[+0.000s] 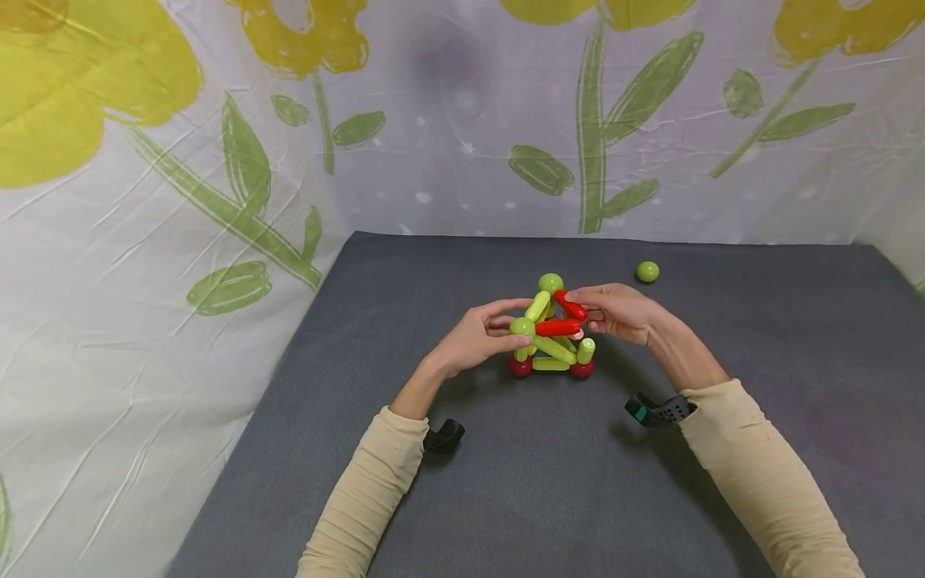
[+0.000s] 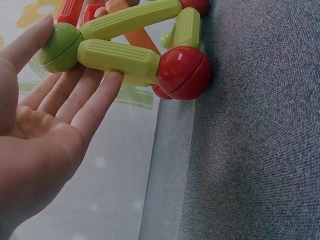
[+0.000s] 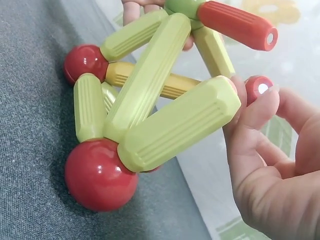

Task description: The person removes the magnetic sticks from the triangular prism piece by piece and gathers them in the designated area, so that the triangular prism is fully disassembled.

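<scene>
A frame of light green and yellow magnetic rods and balls stands on the table, with red balls (image 1: 582,369) at its base. My left hand (image 1: 468,339) holds a green ball (image 2: 60,47) at its left corner, thumb on one side and fingers on the other. From that ball a red rod (image 1: 556,327) points right, its far end free. My right hand (image 1: 623,313) pinches another red rod (image 1: 574,310), whose other end is at the top green ball (image 1: 551,282); whether they touch is unclear. A light green rod (image 3: 180,125) rises from the front red ball (image 3: 101,175) with a free end.
A loose green ball (image 1: 647,271) lies on the dark grey table (image 1: 520,490) behind my right hand. A flower-patterned sheet (image 1: 462,144) hangs along the back and left. Black bands with cameras (image 1: 659,409) sit on both wrists.
</scene>
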`<state>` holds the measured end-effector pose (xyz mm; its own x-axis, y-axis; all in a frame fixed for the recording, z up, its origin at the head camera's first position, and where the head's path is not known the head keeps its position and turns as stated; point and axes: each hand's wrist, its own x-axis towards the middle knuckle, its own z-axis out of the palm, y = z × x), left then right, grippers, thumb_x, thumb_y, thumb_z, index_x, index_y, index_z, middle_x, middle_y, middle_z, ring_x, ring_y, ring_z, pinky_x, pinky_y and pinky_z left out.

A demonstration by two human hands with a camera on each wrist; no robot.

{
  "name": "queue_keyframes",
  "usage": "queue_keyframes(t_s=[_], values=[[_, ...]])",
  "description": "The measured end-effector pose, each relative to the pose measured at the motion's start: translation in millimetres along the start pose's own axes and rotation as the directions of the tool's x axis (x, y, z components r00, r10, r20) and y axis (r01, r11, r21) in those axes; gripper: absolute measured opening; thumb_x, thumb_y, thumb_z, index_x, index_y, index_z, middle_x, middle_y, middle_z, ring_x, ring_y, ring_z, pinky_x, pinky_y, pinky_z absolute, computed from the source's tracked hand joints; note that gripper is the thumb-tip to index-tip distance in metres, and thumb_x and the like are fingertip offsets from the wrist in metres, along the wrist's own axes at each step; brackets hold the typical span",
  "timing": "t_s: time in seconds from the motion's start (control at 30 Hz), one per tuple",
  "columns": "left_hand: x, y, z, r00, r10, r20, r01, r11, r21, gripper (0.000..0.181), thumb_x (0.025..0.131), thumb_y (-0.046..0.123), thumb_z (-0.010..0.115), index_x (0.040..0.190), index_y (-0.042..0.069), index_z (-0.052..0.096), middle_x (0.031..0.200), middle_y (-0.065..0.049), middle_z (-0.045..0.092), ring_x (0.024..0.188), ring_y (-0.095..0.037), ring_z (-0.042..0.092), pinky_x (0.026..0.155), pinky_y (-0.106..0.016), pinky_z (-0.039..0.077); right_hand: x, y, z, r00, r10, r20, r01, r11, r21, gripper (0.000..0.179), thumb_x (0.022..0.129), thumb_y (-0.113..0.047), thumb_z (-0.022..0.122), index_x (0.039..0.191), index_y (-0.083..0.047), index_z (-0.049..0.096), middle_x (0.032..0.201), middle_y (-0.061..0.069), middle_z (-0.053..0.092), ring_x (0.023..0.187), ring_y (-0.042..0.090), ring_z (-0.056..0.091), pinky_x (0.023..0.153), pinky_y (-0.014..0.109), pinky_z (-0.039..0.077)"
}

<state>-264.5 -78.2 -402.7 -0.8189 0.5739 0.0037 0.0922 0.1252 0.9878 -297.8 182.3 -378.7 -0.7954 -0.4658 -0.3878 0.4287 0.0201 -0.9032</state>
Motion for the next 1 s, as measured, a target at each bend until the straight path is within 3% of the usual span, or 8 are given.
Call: queue_keyframes(t_s=[0.47,0.63,0.8,1.0], values=[[0.9,-0.1,0.6,1.0,0.0,-0.015,0.0,1.0,0.002,0.058,0.09,0.008,0.068,0.143,0.012,0.044,0.121,-0.014,0.061,0.104,-0.022,0.062,0.088,-0.034,0.05,-0.2,1,-2,0.999,-0.037,0.018,0.038,0.999,-0.032,0.054,0.1,-0.019,0.052,0.143,0.008,0.033,0.077,-0.001,0.064,0.063,0.008,0.057,0.065,0.018,0.049],[1.2,-0.3,0.3,1.0,0.008,-0.014,-0.008,1.0,0.009,0.058,0.089,0.009,0.069,0.142,0.012,0.045,0.121,-0.014,0.062,0.104,-0.022,0.063,0.088,-0.035,0.049,-2.7,0,-5,0.998,-0.06,0.012,0.061,0.998,-0.033,0.052,0.102,-0.017,0.047,0.144,0.007,0.028,0.086,0.002,0.063,0.068,0.009,0.057,0.069,0.02,0.049],[0.8,0.2,0.4,1.0,0.002,-0.017,-0.002,1.0,0.018,0.058,0.089,0.009,0.069,0.142,0.012,0.045,0.12,-0.014,0.062,0.104,-0.022,0.062,0.088,-0.034,0.049,-9.4,-1,-14,0.995,-0.094,0.036,0.093,0.995,0.041,0.056,0.103,-0.017,0.046,0.147,0.006,0.021,0.101,0.007,0.059,0.078,0.013,0.06,0.072,0.021,0.05],[-0.8,2.4,0.3,1.0,0.003,-0.011,-0.003,1.0,0.01,0.059,0.09,0.008,0.068,0.143,0.011,0.044,0.122,-0.015,0.061,0.105,-0.022,0.062,0.088,-0.034,0.049,-17.6,-1,-28,0.99,-0.14,0.027,0.135,0.983,0.127,0.039,0.1,-0.013,0.051,0.137,-0.004,0.04,0.102,0.007,0.063,0.085,0.018,0.065,0.081,0.028,0.052]])
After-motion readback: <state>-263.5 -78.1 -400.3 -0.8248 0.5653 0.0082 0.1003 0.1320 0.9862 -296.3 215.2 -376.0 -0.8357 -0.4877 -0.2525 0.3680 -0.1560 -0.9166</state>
